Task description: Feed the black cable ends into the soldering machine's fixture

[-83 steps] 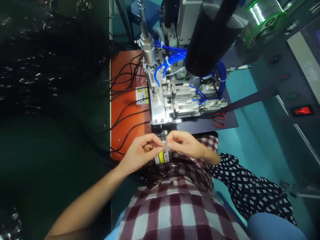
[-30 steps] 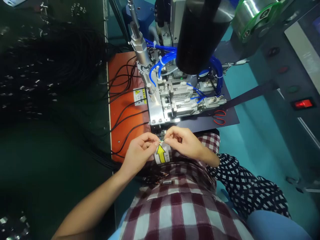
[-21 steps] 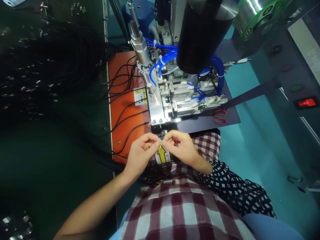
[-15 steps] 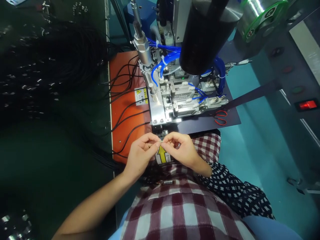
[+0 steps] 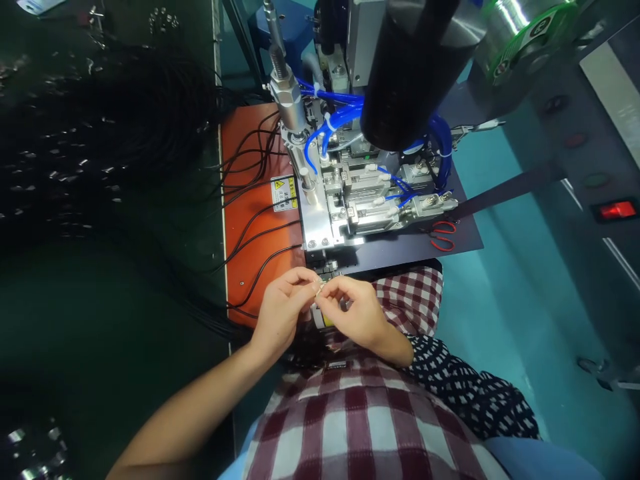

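Right hand [image 5: 353, 310] shifted left, covering more of arrow label [image 5: 320, 319] | left hand [image 5: 281, 307] meets it, both pinching small pale piece [image 5: 320, 287]

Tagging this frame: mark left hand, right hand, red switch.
Left hand [image 5: 281, 308]: head view, middle of the hand.
Right hand [image 5: 361, 313]: head view, middle of the hand.
Red switch [image 5: 617, 211]: head view, middle of its red face.

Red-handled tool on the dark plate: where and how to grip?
Likely best by the looped red handles, from the right: the tool appears flat on the dark plate, handles pointing right, its far end toward the machine and hard to make out.
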Tool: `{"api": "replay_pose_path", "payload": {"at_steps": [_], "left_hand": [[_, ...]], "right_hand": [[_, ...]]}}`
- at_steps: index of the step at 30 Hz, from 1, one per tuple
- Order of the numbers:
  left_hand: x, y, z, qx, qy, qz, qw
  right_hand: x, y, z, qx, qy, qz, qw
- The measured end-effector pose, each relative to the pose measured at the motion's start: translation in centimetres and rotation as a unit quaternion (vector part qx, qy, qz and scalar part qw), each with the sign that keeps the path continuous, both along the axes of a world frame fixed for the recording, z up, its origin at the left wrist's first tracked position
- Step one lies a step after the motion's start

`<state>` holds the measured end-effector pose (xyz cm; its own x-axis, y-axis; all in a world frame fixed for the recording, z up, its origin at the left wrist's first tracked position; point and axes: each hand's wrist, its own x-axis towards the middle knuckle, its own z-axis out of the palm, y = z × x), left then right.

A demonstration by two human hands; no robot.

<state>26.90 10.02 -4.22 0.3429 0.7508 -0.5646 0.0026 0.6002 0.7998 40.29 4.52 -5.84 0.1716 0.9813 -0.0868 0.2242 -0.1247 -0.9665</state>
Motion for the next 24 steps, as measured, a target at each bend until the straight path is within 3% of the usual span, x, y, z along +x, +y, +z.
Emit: {"api": "replay_pose_path", "payload": {"at_steps": [5,9,24], "left_hand": [[0.1,0.0,0.1,-0.014,0.013,-0.012,1.0],[0.1,0.0,0.1,-0.013,0.012,-0.018,1.0],[-0.2,0.3,-0.2,-0.028,0.011,-0.049,0.998]], "right_hand": [[1.3,0.7,-0.2,-0.012,0.08,-0.034,0.996],[0.9,1.1,-0.2,0.01,0.09,-0.034,0.995],[1.6,0.9,-0.2,0.125,-0.051,-0.005,0.991]]}}
